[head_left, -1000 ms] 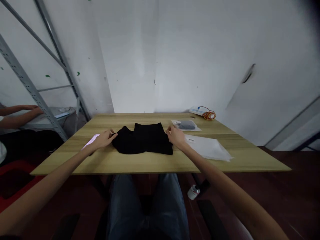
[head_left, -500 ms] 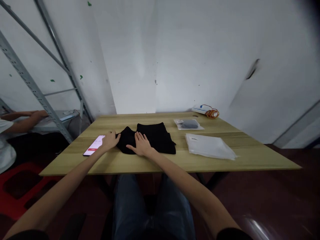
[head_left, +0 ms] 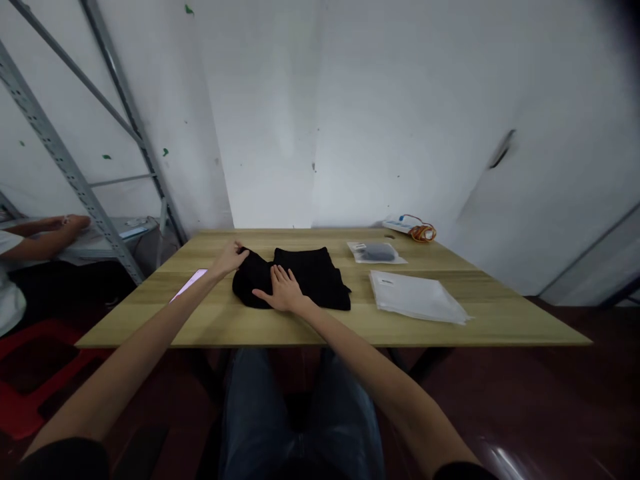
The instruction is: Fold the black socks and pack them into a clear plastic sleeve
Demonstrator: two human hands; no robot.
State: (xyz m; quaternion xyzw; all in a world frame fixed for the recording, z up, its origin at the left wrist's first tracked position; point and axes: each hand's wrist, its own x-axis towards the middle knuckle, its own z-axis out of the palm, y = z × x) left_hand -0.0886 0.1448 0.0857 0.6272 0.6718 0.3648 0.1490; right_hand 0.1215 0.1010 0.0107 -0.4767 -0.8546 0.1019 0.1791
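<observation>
A black cloth garment, partly folded, lies on the wooden table; its exact kind is not clear. My left hand pinches the far left corner of the cloth between thumb and fingers. Flat on the middle of the garment rests my right hand, fingers stretched and thumb out to the left. Under my left forearm a phone with a lit screen is partly hidden.
Right of the garment lies a stack of clear plastic bags. Behind it is a bagged dark item. A power strip with an orange cable sits at the back edge. Left, beyond a metal rack, another person's hands are visible.
My left hand has moved away from me and slightly right, carrying the cloth's left corner along. My right hand stays pressed on the garment. The other person's hands have shifted slightly.
</observation>
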